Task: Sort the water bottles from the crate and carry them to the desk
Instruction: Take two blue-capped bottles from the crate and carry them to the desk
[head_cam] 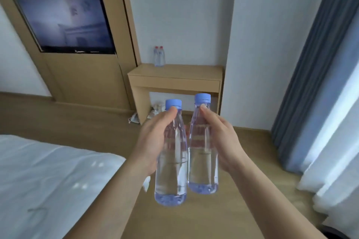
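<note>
My left hand (150,141) grips a clear water bottle with a blue cap (172,170), held upright in front of me. My right hand (223,141) grips a second blue-capped bottle (203,165), and the two bottles touch side by side. Ahead stands the wooden desk (186,75) against the wall. Two red-capped bottles (159,56) stand close together at the back left of its top. The crate is not in view.
A bed with white sheets (48,180) fills the lower left. A wall-mounted TV (64,19) sits in a wooden panel at the left. Blue and white curtains (320,83) hang at the right. Small bags (155,110) lie on the floor under the desk.
</note>
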